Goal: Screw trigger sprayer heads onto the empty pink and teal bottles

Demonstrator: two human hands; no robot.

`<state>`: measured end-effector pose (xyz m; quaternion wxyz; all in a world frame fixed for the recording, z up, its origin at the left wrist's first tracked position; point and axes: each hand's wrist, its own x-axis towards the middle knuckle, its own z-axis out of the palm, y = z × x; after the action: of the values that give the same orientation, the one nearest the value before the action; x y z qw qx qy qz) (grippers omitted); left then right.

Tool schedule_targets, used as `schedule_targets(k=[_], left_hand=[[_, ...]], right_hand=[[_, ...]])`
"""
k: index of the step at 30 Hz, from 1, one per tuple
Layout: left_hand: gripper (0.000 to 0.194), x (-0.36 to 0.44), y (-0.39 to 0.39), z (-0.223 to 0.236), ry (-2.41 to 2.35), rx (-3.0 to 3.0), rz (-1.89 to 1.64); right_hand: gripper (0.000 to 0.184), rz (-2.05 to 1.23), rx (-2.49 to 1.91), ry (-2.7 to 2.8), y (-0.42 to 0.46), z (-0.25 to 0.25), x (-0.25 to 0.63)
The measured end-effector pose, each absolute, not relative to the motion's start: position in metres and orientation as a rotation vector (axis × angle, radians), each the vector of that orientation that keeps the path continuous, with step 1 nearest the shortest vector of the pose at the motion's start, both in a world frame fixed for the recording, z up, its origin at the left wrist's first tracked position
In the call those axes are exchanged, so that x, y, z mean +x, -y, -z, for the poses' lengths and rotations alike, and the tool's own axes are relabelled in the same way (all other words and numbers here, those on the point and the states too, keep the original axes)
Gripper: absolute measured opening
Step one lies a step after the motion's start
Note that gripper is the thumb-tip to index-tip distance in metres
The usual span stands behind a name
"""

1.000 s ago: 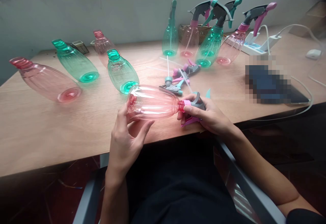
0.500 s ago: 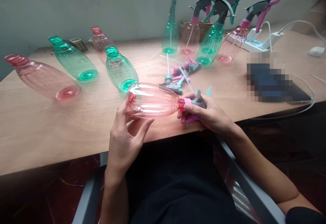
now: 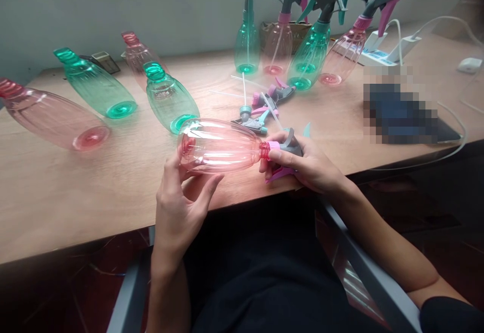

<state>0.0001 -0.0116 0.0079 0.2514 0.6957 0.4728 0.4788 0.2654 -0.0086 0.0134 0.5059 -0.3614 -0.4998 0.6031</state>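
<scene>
Two hands [image 3: 179, 209] hold one spray bottle [image 3: 223, 146]; beyond, perhaps four loose sprayers [image 3: 245, 115]

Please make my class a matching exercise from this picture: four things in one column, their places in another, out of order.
Things
1. Left hand
2. Right hand
3. Loose spray heads
4. Power strip

Places
A. Toward the back right of the table
B. At the base of the tipped pink bottle
C. Clustered mid-table
D. Around the spray head at that bottle's neck

Pairs: 1-B, 2-D, 3-C, 4-A
</scene>
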Motion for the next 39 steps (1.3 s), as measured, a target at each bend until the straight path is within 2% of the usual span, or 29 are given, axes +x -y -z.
schedule_targets(k=[10, 25, 39], left_hand=[[0.079, -0.0033, 0.012, -0.0066, -1.333, 1.9, -1.272], [0.079, -0.0042, 0.0104, -0.006, -1.321, 1.921, -1.277], [0.08, -0.0052, 0.0108, -0.0049, -1.339, 1.923, -1.267]], right_hand=[[0.022, -1.475, -0.837, 1.206, 0.0076, -0.0114, 0.2657], [0.028, -1.483, -0.872, 1.19, 0.0081, -0.0119, 0.2654], [0.024, -1.483, -0.855, 1.2, 0.0077, -0.0119, 0.2648]])
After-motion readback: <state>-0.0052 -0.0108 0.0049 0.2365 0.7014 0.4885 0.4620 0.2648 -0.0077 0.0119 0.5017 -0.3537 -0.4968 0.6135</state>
